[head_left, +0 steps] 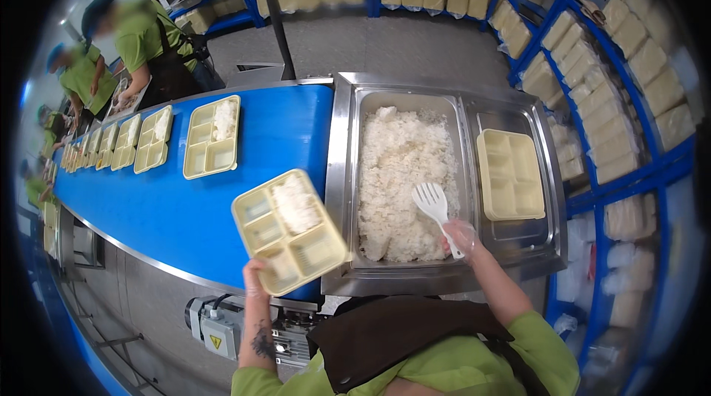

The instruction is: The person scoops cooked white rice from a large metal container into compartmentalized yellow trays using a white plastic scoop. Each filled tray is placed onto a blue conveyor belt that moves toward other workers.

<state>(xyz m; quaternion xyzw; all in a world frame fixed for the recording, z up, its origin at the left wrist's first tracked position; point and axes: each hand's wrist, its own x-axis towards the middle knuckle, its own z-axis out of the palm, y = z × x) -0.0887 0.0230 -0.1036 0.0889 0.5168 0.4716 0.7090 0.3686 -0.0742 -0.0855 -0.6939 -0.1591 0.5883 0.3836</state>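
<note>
My left hand (pixel 257 277) grips the lower left corner of a pale yellow compartment tray (pixel 315 249), tilted over the near end of the blue belt. One of its compartments holds white rice (pixel 296 205); the others look bare. In my gloved right hand (pixel 462 237) is a white slotted serving spoon (pixel 432 202), its head over the heap of cooked rice (pixel 407 174) in the steel pan (pixel 366 103). Whether the spoon touches the rice I cannot tell. To the right of the rice, another pale yellow compartment tray (pixel 511 175) rests in a steel well.
On the blue belt (pixel 170 211), a compartment tray with rice (pixel 212 137) stands ahead of several more in a row toward the far left. Co-workers in green shirts (pixel 152 44) stand along the belt's far side. Blue shelving (pixel 592 200) with stacked wrapped trays (pixel 600 115) lines the right.
</note>
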